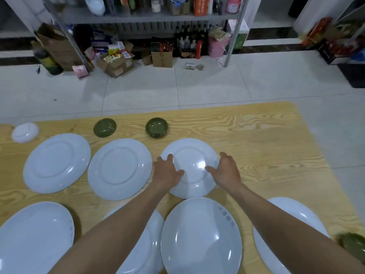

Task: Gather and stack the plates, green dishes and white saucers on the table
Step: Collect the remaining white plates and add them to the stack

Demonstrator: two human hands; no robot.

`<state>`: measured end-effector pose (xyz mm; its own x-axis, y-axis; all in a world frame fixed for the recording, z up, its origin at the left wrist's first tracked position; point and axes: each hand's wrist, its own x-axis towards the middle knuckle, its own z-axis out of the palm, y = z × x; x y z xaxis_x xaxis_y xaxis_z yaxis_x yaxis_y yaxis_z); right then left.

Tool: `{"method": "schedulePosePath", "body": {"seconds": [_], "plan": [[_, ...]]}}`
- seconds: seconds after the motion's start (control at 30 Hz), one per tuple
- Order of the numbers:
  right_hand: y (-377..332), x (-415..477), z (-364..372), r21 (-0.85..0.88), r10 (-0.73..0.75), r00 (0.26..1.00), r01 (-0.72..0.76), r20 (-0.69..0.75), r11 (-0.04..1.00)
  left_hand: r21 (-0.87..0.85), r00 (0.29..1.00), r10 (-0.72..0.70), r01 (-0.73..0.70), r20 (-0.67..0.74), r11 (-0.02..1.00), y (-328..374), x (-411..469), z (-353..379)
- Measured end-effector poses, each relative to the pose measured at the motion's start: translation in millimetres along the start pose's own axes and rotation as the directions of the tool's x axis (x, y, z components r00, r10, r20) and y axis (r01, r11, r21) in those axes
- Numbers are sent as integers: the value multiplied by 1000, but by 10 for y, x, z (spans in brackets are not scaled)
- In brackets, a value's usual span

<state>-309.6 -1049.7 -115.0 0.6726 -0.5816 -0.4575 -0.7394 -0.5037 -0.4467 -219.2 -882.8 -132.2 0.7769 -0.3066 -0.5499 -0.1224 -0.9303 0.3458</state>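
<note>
Three white plates lie upside down in a middle row on the wooden table [266, 135]: a left plate [57, 163], a middle plate [119, 169] and a right plate [193, 153]. My left hand [166, 173] grips the right plate's left rim and my right hand [225, 171] grips its right rim, thumbs on top. Nearer to me lie several upright white plates, among them one in the centre [200, 238], one at the left [35, 238] and one at the right [284, 214]. Behind the row sit two green dishes [104, 127] [157, 127] and a white saucer [25, 132].
Another green dish [350, 241] shows blurred at the table's right front edge. Beyond the table's far edge is tiled floor, then a metal shelf [138, 18] with bottles, cardboard boxes [116, 64] and a pink bin [217, 46] under it.
</note>
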Motion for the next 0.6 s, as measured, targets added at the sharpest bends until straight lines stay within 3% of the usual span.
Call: {"method": "schedulePosePath", "body": {"seconds": [0.1, 0.3, 0.6], "plan": [[106, 186, 15, 163, 166, 984, -174, 64, 971, -8, 996, -87, 87, -5, 996, 47, 122, 29], [193, 406, 48, 363, 273, 947, -318, 170, 876, 26, 977, -215, 215, 2, 976, 100, 344, -51], [224, 535, 64, 440, 292, 925, -372, 242, 817, -102, 912, -403, 409, 73, 907, 61, 531, -136]]}}
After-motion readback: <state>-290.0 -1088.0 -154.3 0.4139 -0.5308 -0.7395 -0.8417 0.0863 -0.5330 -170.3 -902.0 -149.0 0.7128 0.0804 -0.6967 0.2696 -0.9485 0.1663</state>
